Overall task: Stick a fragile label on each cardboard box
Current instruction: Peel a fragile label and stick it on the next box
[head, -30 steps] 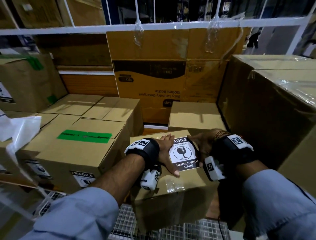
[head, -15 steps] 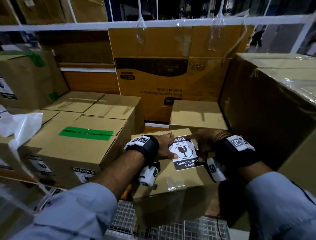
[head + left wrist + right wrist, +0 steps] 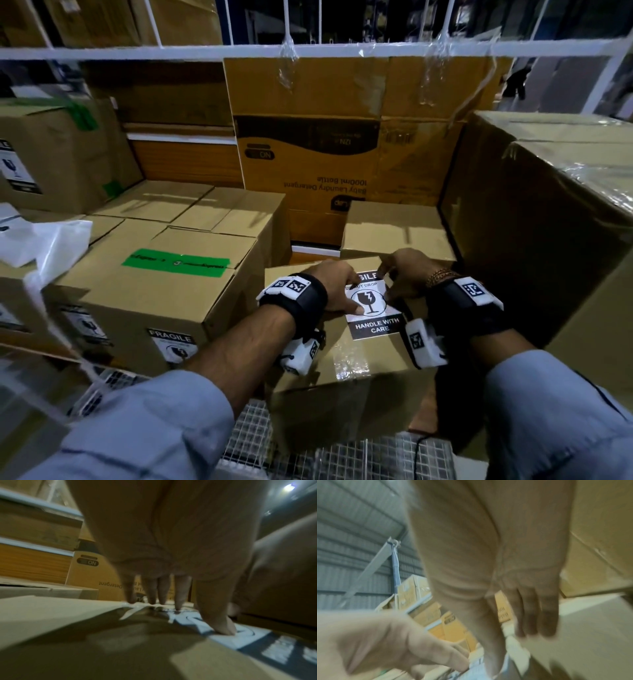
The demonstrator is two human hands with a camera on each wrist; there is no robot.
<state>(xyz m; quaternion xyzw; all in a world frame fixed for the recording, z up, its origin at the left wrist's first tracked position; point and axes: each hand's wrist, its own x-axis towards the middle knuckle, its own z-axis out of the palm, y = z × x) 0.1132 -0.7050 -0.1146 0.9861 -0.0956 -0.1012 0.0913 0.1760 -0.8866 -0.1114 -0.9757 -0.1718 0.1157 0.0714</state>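
Note:
A small cardboard box (image 3: 342, 373) stands on a wire-mesh shelf in front of me. On its top lies a black-and-white fragile label (image 3: 375, 323). My left hand (image 3: 346, 291) lies flat on the label's left part, fingers straight and thumb on the glass symbol. In the left wrist view the left thumb (image 3: 223, 627) presses the label (image 3: 248, 639) and the fingertips touch the box top. My right hand (image 3: 394, 277) presses the label's upper right edge with straight fingers. The right wrist view is blurred and shows the right hand's fingers (image 3: 537, 615) stretched downward.
To the left is a box with green tape (image 3: 178, 263) that bears a fragile label (image 3: 174, 346) on its front. A large plastic-wrapped box (image 3: 548, 222) walls the right side. Behind are a plain small box (image 3: 394, 229) and a detergent carton (image 3: 325, 154). A white rail (image 3: 205, 53) crosses overhead.
Both hands have slid up the label: the left thumb from the lower band to the glass symbol, the right hand from the right side to the top right edge.

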